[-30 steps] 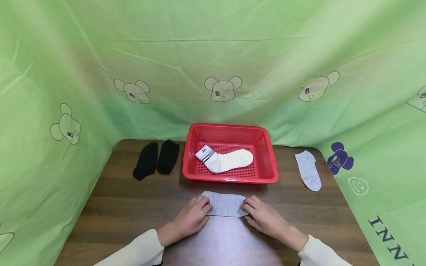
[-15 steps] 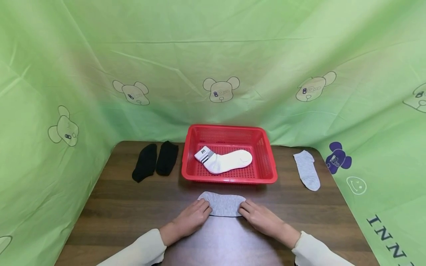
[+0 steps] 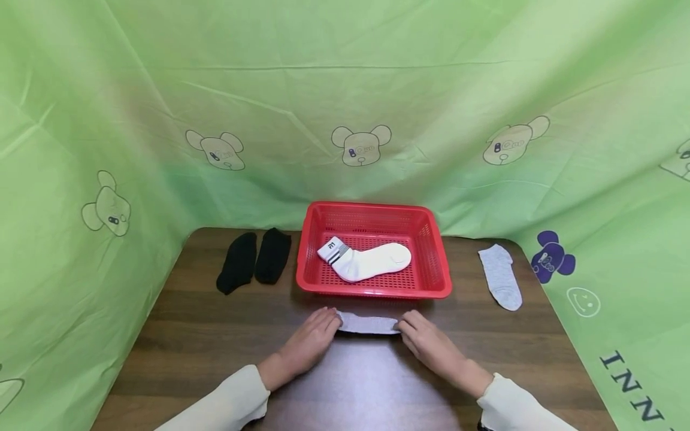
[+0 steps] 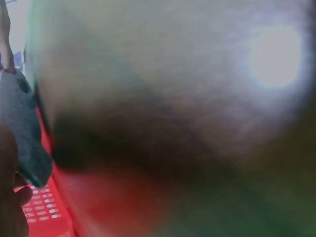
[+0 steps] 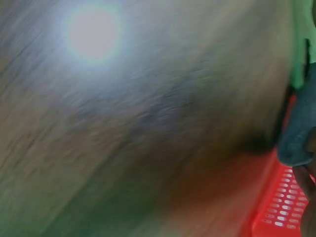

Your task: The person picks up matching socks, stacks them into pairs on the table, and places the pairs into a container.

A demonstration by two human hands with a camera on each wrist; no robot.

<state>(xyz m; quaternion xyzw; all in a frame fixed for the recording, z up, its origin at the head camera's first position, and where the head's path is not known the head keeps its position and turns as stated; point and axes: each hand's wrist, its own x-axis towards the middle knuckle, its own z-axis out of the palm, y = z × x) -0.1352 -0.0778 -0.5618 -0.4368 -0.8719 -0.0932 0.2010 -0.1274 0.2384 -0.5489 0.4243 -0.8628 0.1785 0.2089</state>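
- Your left hand (image 3: pixel 308 341) pinches the left end of the grey sock (image 3: pixel 369 324), fingers curled on its edge.
- Your right hand (image 3: pixel 429 345) pinches the right end the same way.
- The sock is stretched between both hands, just in front of the red basket (image 3: pixel 434 269), at the table (image 3: pixel 194 335).
- Both wrist views are blurred; sock edge just visible.

Beyond the hands, past the red basket's (image 3: pixel 374 291) right end, the green cloth (image 3: pixel 620 287) shows dark capitals "INN", cut off at the picture's edge. The white sock (image 3: pixel 372 261) in the basket bears a small cuff mark, too small to read.
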